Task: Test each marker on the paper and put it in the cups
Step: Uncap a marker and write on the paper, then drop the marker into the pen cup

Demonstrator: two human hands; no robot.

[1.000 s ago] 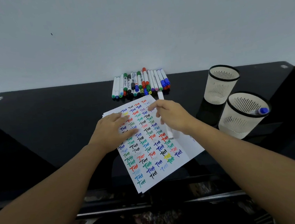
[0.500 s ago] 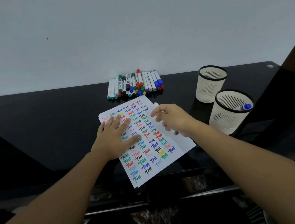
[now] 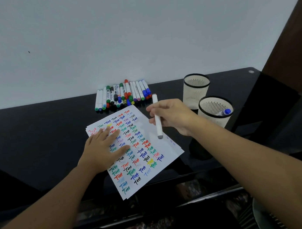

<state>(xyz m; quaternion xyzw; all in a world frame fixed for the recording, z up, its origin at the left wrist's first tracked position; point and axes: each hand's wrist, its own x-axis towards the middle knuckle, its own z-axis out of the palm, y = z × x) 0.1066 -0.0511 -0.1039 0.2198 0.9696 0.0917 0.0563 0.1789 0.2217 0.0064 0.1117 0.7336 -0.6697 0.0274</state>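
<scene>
— Head view: where's the grey-tipped marker (image 3: 157,117)?

— Pinched mid-barrel in the right hand (image 3: 172,116), tip down, above the test sheet (image 3: 149,132). Light, stiff, smooth plastic, I'd judge; mid-barrel suits it.

— Left hand (image 3: 103,147)?

— Flat, fingers straight, pressing the sheet.

— Around it?

— Marker pile (image 3: 123,95) behind; two mesh cups, near cup (image 3: 216,111) holding a blue-capped marker (image 3: 225,112); glossy black table (image 3: 38,135), pale wall (image 3: 121,34).

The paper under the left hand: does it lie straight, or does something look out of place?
The paper lies askew, turned at an angle to the table edge, and its near corner overhangs that edge. Sheets beneath peek out on the right, so the stack is uneven. The left hand presses it flat.
</scene>
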